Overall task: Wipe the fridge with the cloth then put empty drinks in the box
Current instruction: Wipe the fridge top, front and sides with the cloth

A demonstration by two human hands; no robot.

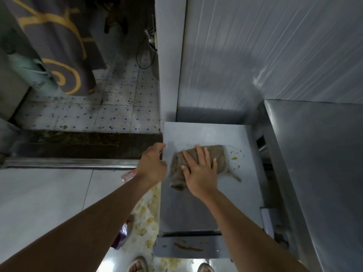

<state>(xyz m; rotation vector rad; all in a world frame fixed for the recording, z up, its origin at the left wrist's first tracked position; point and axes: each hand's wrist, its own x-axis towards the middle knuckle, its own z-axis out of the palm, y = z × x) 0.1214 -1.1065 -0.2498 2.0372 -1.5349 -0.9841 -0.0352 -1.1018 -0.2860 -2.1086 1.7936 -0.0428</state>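
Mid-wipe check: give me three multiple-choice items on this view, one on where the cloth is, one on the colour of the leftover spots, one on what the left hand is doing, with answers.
1. Where is the cloth?
A. On the floor
B. On top of the fridge
C. Hung on the wall

2. What colour are the spots beside the cloth?
A. Yellowish
B. Blue
C. Red

3. What is the left hand doing?
A. Holding a bottle
B. Hanging free
C. Gripping the fridge's left edge

Answers:
1. B, since the cloth lies flat on the grey top under the right hand.
2. A, as the specks to the right of the cloth are yellow-orange on the grey surface.
3. C, because its fingers curl over the left rim of the top.
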